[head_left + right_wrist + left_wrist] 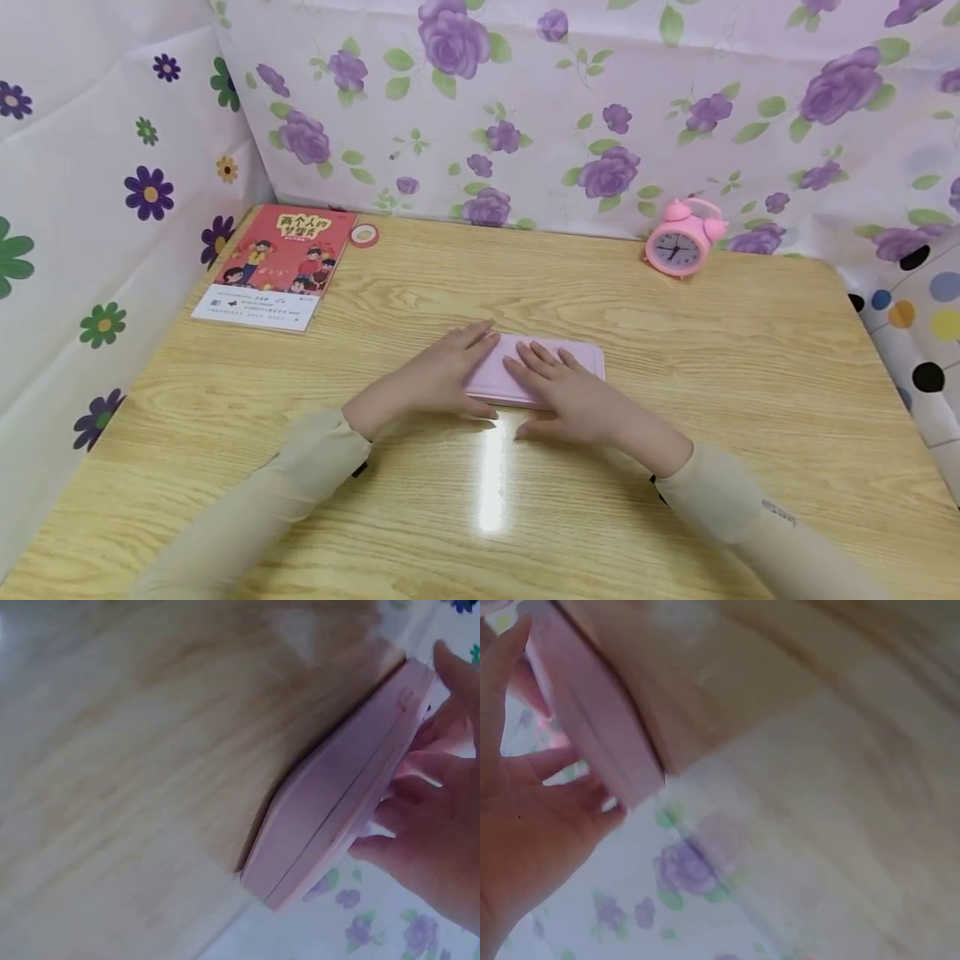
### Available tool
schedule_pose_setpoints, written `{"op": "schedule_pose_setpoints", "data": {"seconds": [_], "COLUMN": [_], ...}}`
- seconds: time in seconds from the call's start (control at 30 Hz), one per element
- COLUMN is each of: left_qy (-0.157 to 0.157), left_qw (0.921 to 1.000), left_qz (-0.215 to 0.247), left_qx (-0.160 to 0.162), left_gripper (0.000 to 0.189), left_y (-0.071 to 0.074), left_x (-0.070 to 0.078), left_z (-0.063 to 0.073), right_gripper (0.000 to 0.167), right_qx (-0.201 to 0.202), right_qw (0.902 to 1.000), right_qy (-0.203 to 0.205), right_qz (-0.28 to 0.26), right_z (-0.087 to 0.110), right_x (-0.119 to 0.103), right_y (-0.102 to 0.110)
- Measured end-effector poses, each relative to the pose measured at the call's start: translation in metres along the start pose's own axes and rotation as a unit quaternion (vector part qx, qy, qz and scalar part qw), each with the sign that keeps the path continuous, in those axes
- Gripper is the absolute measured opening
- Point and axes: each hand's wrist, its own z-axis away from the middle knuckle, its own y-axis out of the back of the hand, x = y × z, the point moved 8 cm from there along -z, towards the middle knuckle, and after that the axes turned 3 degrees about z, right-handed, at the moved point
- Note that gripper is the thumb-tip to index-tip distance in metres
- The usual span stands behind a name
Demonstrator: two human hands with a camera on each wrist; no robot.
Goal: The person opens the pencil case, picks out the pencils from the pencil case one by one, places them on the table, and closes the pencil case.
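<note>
- Left hand and right hand lie with loosely extended fingers, unclenched, at the left and right parts of the pink case.
- The case is flat and closed mid-worktop; whether handling is beginning or finished, I cannot tell.
- Long axis: side to side, right end slightly nearer the person; seamed long side towards them.

Near the middle of the bench, a case is laid crosswise. Its left end is covered by the left hand, its right part by the right hand. A book is placed behind and to the left, by the bench's left edge; a small roll is set just right of its far corner. Behind and to the right, a clock is stood near the back cloth, by which the bench is bordered.
</note>
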Motion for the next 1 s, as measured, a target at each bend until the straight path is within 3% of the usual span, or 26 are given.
{"op": "schedule_pose_setpoints", "data": {"seconds": [0.1, 0.2, 0.4, 0.5, 0.77, 1.0], "left_qy": [-0.009, -0.020, -0.022, -0.017, -0.008, 0.009], "left_qw": [0.9989, 0.9956, 0.9921, 0.9909, 0.9881, 0.9880], "left_qz": [-0.046, -0.090, -0.123, -0.134, -0.151, -0.149], "left_qx": [0.002, 0.013, 0.009, -0.006, -0.028, -0.039], "left_gripper": [0.102, 0.098, 0.100, 0.100, 0.098, 0.098], "left_y": [-0.003, -0.003, 0.000, 0.000, 0.002, 0.004], "left_x": [0.002, 0.004, 0.004, 0.004, 0.011, 0.007], "left_z": [-0.005, -0.011, -0.022, -0.026, -0.030, -0.028], "right_gripper": [0.080, 0.069, 0.059, 0.061, 0.052, 0.054], "right_qx": [-0.003, 0.026, 0.102, 0.097, 0.060, 0.044], "right_qw": [0.9996, 0.9959, 0.9646, 0.9543, 0.9420, 0.9278], "right_qy": [0.007, 0.023, 0.086, 0.102, 0.134, 0.153], "right_qz": [0.028, 0.084, 0.227, 0.264, 0.302, 0.337], "right_z": [-0.003, -0.004, -0.007, -0.014, -0.022, -0.024], "right_x": [-0.006, -0.012, -0.026, -0.033, -0.048, -0.054], "right_y": [-0.001, 0.004, 0.014, 0.013, 0.002, -0.004]}}
